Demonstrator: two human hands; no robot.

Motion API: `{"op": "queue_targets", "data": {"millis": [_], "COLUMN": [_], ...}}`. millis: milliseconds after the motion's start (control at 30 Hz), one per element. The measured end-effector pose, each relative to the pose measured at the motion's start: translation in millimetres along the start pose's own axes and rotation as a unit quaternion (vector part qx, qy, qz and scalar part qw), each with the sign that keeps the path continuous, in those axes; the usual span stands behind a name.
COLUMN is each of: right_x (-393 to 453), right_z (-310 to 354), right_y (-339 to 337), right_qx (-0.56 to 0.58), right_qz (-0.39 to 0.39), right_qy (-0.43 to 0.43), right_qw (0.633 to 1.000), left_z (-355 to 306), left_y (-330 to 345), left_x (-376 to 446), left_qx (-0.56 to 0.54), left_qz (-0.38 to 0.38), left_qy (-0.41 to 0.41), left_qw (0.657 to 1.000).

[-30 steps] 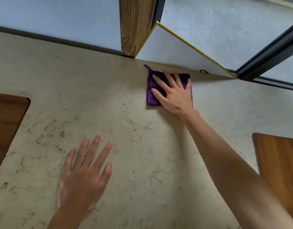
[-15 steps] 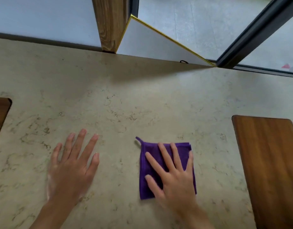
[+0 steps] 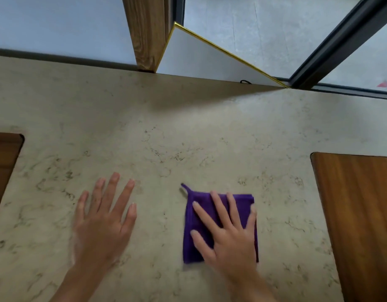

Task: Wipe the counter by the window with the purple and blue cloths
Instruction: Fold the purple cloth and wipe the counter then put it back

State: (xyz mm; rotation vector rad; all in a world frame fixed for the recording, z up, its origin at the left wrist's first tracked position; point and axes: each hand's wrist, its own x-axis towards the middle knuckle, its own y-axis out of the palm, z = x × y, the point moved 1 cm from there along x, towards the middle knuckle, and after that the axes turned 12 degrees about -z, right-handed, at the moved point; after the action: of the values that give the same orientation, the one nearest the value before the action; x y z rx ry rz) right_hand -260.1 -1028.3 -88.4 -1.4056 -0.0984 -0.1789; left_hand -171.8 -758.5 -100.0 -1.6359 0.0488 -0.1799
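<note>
Right hand (image 3: 229, 240) flat, grip open on purple cloth (image 3: 199, 216), left hand (image 3: 103, 223) splayed on counter (image 3: 188, 131)

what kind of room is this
Probably a home or café counter by a window: a marble-look stone counter, dark window frames right behind it, and wooden seats or boards at the near edge.

Matt veined stone counter (image 3: 188, 131); soft purple cloth (image 3: 201, 227).

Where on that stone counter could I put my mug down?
Bare stone runs from the hands to the window frame. The left hand lies flat beside the purple cloth under the right hand; that near strip, between the wooden boards, is crowded.
</note>
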Motion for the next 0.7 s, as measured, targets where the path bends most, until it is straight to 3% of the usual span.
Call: {"op": "queue_targets", "data": {"millis": [133, 267, 400, 700], "right_x": [149.5, 215.7, 186.2, 2.9], "right_z": [-4.6, -3.8, 0.8, 33.0], "right_y": [23.1, 34.8, 34.4, 12.9], "right_qx": [-0.011, 0.002, 0.006, 0.019], "right_qz": [0.025, 0.039, 0.026, -0.016], "right_qy": [0.018, 0.003, 0.004, -0.020], "right_qw": [0.999, 0.999, 1.000, 0.999], "left_z": [2.0, 3.2, 3.2, -0.1], "left_y": [3.0, 6.0, 8.7, 2.8], "left_x": [0.9, 1.3, -0.5, -0.2], "left_qx": [-0.001, -0.003, -0.012, -0.027], "left_qz": [-0.004, -0.019, -0.024, -0.015], "left_qy": [-0.003, 0.002, -0.002, -0.004], "left_qw": [1.000, 1.000, 1.000, 1.000]}}
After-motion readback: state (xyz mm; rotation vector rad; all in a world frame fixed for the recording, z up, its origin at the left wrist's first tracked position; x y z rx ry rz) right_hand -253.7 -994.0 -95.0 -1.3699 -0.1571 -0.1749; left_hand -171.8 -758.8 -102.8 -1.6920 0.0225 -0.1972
